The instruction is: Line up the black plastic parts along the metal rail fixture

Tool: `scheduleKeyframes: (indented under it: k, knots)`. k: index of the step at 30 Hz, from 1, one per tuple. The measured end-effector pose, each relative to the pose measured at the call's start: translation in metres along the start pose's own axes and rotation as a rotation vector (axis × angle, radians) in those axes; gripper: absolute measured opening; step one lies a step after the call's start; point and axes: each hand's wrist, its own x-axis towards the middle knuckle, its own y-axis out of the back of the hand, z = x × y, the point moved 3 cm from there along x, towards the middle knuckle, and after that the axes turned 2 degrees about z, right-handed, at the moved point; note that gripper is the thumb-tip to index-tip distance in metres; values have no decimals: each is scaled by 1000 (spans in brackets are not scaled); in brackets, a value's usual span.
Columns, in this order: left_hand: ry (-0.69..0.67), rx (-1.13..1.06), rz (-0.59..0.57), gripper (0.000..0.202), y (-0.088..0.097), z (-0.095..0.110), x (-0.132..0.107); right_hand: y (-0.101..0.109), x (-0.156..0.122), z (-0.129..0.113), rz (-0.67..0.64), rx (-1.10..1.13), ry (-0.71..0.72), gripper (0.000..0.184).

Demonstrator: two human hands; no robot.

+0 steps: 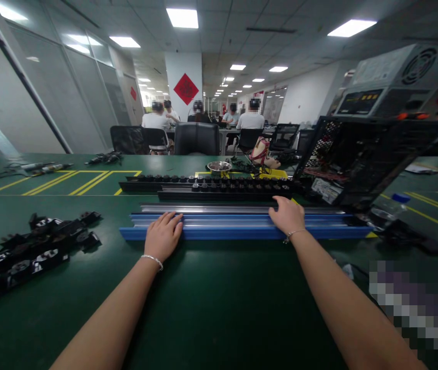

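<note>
Flat and unclenched, our left hand [163, 236] lies palm down on the long blue plastic rail [222, 232], fingers spread across its top and closed on nothing. Our right hand [287, 216] rests further along the same rail, its fingertips reaching onto the grey metal strip [211, 208] just behind. We cannot tell whether those fingers hook over an edge or only press.

The rail lies flat and crosswise on the green table mat [203, 308], between us and two black bars studded with round knobs [222, 189]. We judge the step in hand to be steadying or aligning the rail, not carrying it. Any lift would call for both hands to close round the edges, and a slide would call for even pressure at both ends.

Surroundings noted:
- A heap of small black plastic parts [30, 252] lies well to the left, apart from the rail.
- An open black computer case [357, 159] stands close to the rail's right end, with a grey power supply box [392, 77] on top. We judge this the chief obstruction to travel rightward.
- A clear bottle with a blue cap [390, 205] lies near that same end.
- A small steel bowl [219, 167] sits beyond the black bars.
- Several people sit at desks far behind.
</note>
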Motion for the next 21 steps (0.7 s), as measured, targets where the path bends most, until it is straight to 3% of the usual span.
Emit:
scheduleKeyframes:
  k: [4, 10, 12, 14, 16, 18, 21]
  knots:
    - [-2, -24, 2, 40, 0, 0, 2, 12, 21, 46, 35, -135, -127, 44]
    - [1, -34, 25, 38, 2, 1, 2, 37, 19, 119, 415, -225, -331, 48]
    - [6, -40, 33, 38, 2, 2, 1, 38, 14, 143, 479, -215, -439, 54]
    - [14, -50, 41, 37, 1, 2, 1, 34, 9, 166, 426, -169, -681, 66]
    - [20, -62, 44, 37, 1, 2, 1, 27, 8, 182, 256, -119, -820, 77]
    - [27, -70, 43, 37, 0, 1, 1, 22, 10, 189, 136, -127, -818, 78]
    - [30, -74, 38, 37, 1, 1, 1, 21, 10, 194, 142, -153, -827, 81]
